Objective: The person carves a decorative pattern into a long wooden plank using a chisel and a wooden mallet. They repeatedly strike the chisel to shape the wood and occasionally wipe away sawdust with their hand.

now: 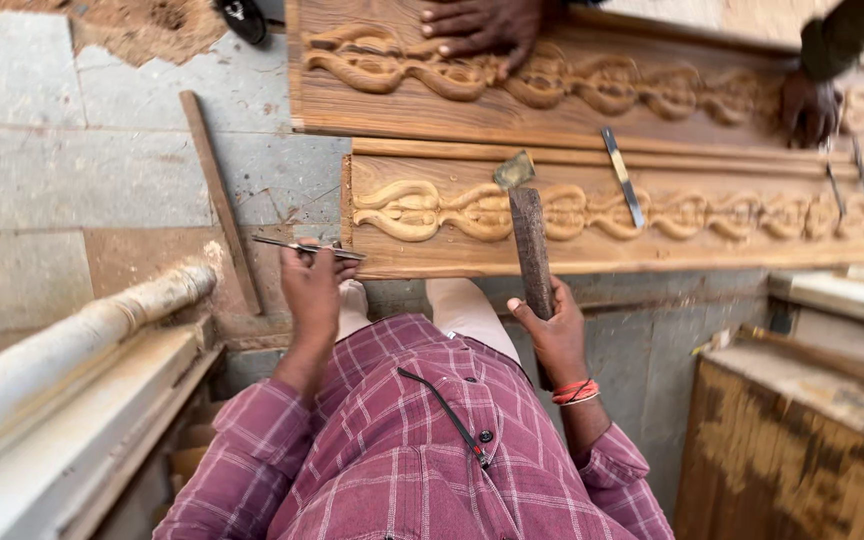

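My left hand (310, 285) grips a thin metal chisel (297, 245) that lies level, its tip pointing right toward the left end of a carved wooden panel (652, 255). A hammer (529, 235) with a dark wooden handle stands upright in my right hand (555, 335), its metal head over the carved scroll pattern (422, 210). A red band circles my right wrist.
A second carved panel (402, 110) lies beyond, with another person's hand (477, 28) resting on it and a second hand (807, 105) working at the right. Loose chisels (622, 175) lie on the near panel. A wooden strip (217, 195) lies on the stone floor; white mouldings (72, 370) are at left.
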